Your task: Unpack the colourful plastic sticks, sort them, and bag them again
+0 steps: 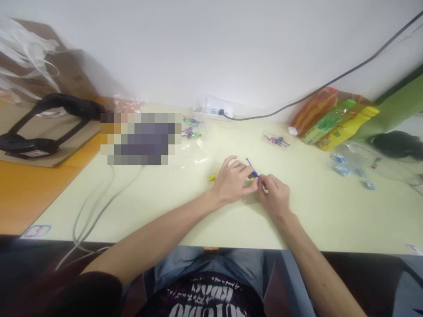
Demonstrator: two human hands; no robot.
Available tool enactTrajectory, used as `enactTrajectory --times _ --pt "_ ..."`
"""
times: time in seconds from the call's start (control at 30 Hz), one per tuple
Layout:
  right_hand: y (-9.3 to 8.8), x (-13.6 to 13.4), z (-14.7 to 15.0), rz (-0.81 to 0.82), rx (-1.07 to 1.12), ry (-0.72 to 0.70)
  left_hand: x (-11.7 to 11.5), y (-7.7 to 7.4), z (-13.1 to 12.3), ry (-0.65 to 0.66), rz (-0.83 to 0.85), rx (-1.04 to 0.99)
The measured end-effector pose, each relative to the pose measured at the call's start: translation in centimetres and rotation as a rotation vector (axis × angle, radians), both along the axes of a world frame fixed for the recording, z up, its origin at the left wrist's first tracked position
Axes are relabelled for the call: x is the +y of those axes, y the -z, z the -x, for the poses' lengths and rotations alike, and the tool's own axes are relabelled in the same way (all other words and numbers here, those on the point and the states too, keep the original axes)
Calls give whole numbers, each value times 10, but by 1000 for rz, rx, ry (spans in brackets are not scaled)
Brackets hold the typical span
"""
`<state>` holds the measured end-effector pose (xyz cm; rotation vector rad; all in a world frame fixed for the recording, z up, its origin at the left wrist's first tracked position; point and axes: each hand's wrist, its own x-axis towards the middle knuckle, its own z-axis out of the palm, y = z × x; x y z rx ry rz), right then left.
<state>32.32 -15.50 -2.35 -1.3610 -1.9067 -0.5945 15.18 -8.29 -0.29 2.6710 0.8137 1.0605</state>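
Close together over the table, both my hands pinch a small blue plastic piece (pixel 255 174) with a thin rod sticking up from it. My left hand (pixel 233 181) has its thumb and forefinger closed at the left of the piece, its other fingers curled loosely. The fingertips of my right hand (pixel 275 193) are closed at the piece's lower right end. A bit of green plastic (pixel 250 181) shows between the hands; its shape is mostly hidden. A small yellow plastic piece (pixel 212 176) lies just left of my left hand.
Clear packets with colourful small parts (pixel 276 140) lie farther back. Bottles (pixel 346 127) and blue-and-white wrapped bits (pixel 343 169) are at right. A pixelated dark object (pixel 145 138), pale cables (pixel 99 207) and a black strapped frame (pixel 49 121) are at left. A black cable (pixel 274 115) runs along the wall.
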Motion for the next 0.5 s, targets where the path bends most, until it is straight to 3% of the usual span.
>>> enactTrajectory --times 0.13,0.3,0.37,0.5 --pt "-1 -1 2 -12 -12 -23 -3 -2 -2 -31 32 -39" --pt "-2 -3 7 87 37 -14 -6 -4 -6 -11 36 -64" --pt "-4 -4 0 123 135 96 -6 -6 -4 4 35 -70" --pt "-12 -11 -36 97 478 525 4 -15 3 3 25 -95"
